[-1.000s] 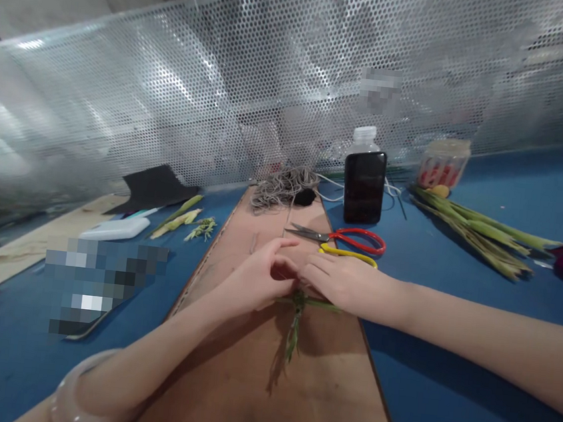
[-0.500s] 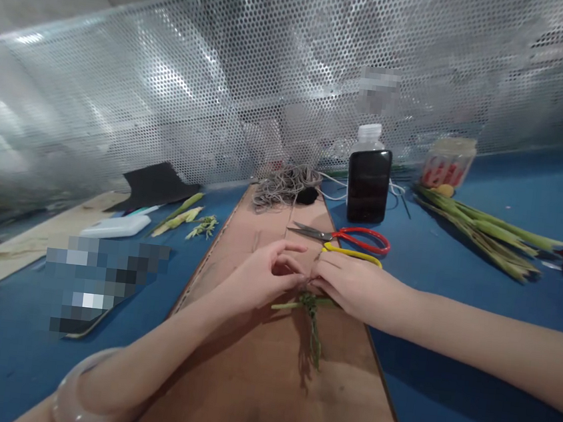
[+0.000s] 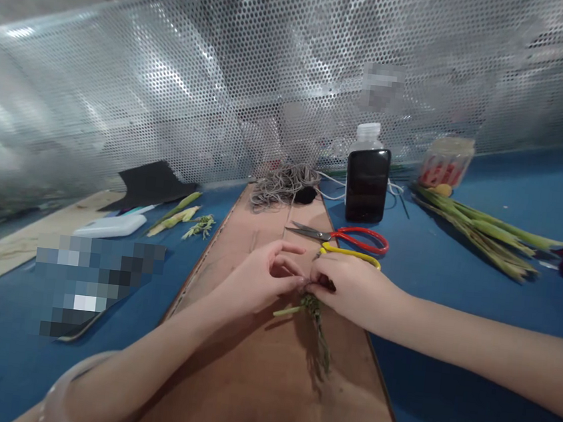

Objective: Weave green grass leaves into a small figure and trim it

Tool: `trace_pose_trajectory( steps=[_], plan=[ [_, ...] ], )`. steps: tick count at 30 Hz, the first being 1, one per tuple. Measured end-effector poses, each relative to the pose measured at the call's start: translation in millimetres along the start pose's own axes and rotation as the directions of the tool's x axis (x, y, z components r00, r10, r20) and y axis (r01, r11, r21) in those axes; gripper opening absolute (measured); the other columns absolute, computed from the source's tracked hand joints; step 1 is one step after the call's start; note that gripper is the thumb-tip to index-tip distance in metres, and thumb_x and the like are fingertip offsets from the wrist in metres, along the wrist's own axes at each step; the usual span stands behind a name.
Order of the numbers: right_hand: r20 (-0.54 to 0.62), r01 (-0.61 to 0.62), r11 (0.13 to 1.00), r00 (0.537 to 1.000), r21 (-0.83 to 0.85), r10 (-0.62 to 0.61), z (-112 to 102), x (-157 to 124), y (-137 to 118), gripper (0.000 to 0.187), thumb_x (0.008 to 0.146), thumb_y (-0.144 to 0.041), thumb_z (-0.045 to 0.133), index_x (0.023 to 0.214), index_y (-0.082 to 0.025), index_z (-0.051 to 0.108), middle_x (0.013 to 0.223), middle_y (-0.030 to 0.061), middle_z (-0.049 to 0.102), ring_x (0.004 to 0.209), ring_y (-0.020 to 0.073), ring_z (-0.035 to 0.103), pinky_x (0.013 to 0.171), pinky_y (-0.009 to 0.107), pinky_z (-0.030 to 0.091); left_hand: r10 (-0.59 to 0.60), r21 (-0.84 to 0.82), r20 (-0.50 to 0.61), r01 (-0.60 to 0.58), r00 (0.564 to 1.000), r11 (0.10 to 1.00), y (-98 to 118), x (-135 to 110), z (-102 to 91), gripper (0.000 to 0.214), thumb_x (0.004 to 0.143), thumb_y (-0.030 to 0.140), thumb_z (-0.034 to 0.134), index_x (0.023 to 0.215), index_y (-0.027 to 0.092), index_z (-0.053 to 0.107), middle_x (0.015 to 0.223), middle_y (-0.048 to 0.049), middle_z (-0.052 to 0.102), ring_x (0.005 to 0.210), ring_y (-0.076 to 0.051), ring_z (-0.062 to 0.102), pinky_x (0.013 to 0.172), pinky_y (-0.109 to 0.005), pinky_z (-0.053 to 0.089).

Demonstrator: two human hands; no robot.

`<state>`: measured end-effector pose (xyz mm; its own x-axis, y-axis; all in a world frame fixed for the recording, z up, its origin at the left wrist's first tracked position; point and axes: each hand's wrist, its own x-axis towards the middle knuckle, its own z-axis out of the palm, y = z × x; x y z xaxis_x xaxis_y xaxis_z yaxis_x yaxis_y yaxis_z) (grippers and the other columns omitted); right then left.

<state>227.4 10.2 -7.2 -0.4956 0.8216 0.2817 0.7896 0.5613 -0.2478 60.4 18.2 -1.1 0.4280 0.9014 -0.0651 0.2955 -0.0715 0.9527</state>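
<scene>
Sprig (image 3: pixel 318 319) over board (image 3: pixel 253 382) on worktop (image 3: pixel 444 389), top pinched in the grip of left hand (image 3: pixel 259 279) and right hand (image 3: pixel 349 285), could slip or snap if the pinch loosens or twists; count: one sprig, two scissors (image 3: pixel 353 242), one phone (image 3: pixel 366 185), one bottle (image 3: pixel 367 136)

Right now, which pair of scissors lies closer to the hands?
The yellow-handled pair, just behind the right hand pinching the green sprig; the red-handled pair lies farther back.
</scene>
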Motion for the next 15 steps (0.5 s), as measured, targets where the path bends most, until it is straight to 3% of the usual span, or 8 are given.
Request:
trace_pose_trajectory(
  steps=[6,15],
  plan=[
    [-0.025,0.024,1.000,0.999,-0.012,-0.024,0.0,-2.3,-2.4,0.009,0.073,-0.019,0.053,0.066,-0.015,0.055,0.062,0.0004,0.054,0.057,0.0111,0.048,0.050,0.021,0.029,-0.039,0.006,0.020,0.038,0.999,0.999,1.3,-0.8,0.0,0.046,0.066,0.023,0.061,0.108,0.016,0.043,0.075,-0.0018,0.060,0.050,-0.009,0.052,0.044,-0.021,0.039],
    [-0.087,0.107,0.993,0.990,-0.048,-0.111,3.8,-5.0,-2.6,0.010,0.077,-0.017,0.050,0.068,-0.015,0.055,0.066,0.0012,0.055,0.062,0.0118,0.051,0.053,0.021,0.032,-0.054,-0.057,0.011,0.054,0.998,0.997,-5.0,1.4,-2.2,0.042,0.068,0.021,0.060,0.106,0.015,0.045,0.076,-0.0030,0.061,0.052,-0.008,0.051,0.049,-0.021,0.040]
  ],
)
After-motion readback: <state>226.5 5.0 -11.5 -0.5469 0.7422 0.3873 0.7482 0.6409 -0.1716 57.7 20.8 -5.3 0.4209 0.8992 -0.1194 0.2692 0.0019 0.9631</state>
